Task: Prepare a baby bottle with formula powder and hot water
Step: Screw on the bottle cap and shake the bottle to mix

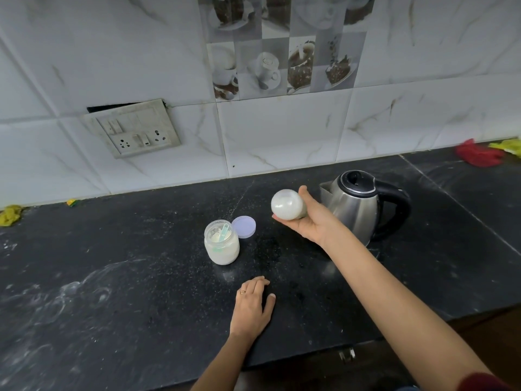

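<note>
a: now, item one. where do we find the bottle?
b: we find the baby bottle (287,206) held in the air just left of the kettle (353,210), about level with its spout. it lies on its side with the round base turned toward us. the inside looks white and cloudy. the teat end is hidden behind the hand.
a: grip state, right side?
b: the right hand (310,221) grips the bottle, with the fingers curled underneath and the thumb over the top. its forearm crosses in front of the kettle's lower body.
a: left side?
b: the left hand (253,304) rests palm down on the countertop (127,277), nearer to us than the kettle and to its left. the fingers are relaxed and hold nothing. we note a ring on one finger.
a: formula supply?
b: the powder jar (222,246) stands upright, further left of the kettle than the bottle. it is uncapped, with white powder inside. a pale green scoop (224,232) leans inside it. the lid (244,227) lies flat just beside the jar, on the side facing the kettle.
a: kettle condition?
b: steel body, black lid down, spout toward the bottle, black handle on the far side from it.
a: periphery?
b: a socket panel (135,128) sits on the tiled wall, well left of the kettle. a red cloth (479,155) and a yellow cloth (507,146) lie behind the kettle to its right.
</note>
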`<state>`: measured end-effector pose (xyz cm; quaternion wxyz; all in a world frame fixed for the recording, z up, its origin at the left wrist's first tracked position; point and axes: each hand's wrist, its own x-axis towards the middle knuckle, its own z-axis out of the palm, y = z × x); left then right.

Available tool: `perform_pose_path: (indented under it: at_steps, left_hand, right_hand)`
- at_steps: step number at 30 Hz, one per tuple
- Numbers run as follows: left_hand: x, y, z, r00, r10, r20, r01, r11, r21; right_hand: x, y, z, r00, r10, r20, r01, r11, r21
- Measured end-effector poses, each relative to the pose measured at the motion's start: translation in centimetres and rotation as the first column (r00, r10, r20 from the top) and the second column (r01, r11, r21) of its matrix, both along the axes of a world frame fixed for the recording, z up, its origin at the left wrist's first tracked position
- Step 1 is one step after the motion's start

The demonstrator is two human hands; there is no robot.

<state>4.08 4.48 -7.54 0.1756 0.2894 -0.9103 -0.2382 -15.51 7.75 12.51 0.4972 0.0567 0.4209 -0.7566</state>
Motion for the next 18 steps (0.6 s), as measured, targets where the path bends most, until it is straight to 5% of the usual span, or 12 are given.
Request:
perform_pose_path:
  at_steps: [2, 6, 10, 14, 18]
  left_hand:
    - [0.02, 0.05, 0.0, 1.0, -0.002, 0.005, 0.002, 1.0, 0.001]
    - [0.05, -0.04, -0.11, 1.0, -0.003, 0.001, 0.003, 1.0, -0.002]
    - [-0.04, 0.01, -0.09, 1.0, -0.002, 0.005, 0.002, 1.0, -0.004]
    - [0.01, 0.0, -0.09, 1.0, -0.003, -0.002, 0.003, 1.0, -0.004]
    - [-0.05, 0.07, 0.06, 1.0, -0.004, 0.004, 0.004, 1.0, 0.0]
  right_hand:
    - [-0.01, 0.0, 0.0, 1.0, 0.005, -0.006, -0.005, 1.0, -0.003]
    - [-0.12, 0.1, -0.35, 0.957, 0.129, -0.259, -0.126, 0.992, 0.028]
    - [-0.51, -0.25, -0.2, 0.967, 0.028, -0.252, -0.04, 0.998, -0.042]
    - [-0.56, 0.15, -0.63, 0.939, 0.151, -0.308, -0.173, 0.984, -0.044]
    - [-0.87, 0.02, -0.13, 0.958, -0.021, -0.285, 0.003, 0.998, -0.062]
